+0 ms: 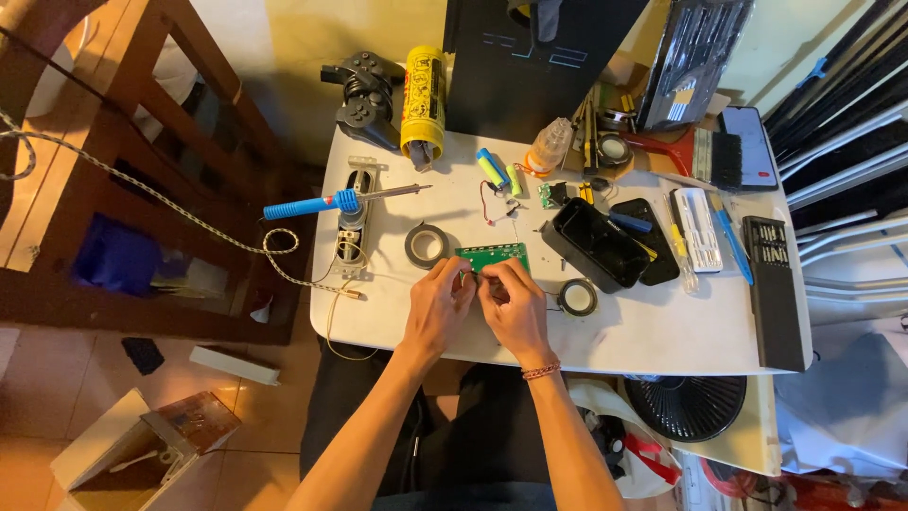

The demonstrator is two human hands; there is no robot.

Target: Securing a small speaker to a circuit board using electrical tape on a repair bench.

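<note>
Both of my hands meet over the front middle of a small white table (pixel 653 331). My left hand (pixel 437 305) and my right hand (pixel 512 301) pinch the near edge of a green circuit board (pixel 495 255) that lies flat between them. My fingers cover the board's front edge. A roll of black tape (pixel 427 245) sits just left of the board. A small round speaker (pixel 577 297) lies just right of my right hand, joined by thin wires.
A blue-handled soldering iron (pixel 326 202) rests on its stand at the table's left edge. Behind stand a yellow can (pixel 423 97), a black game controller (pixel 364 95), loose battery cells (pixel 494 169), a black plastic case (pixel 594 243) and tool sets at right. A black fan (pixel 686 405) sits below.
</note>
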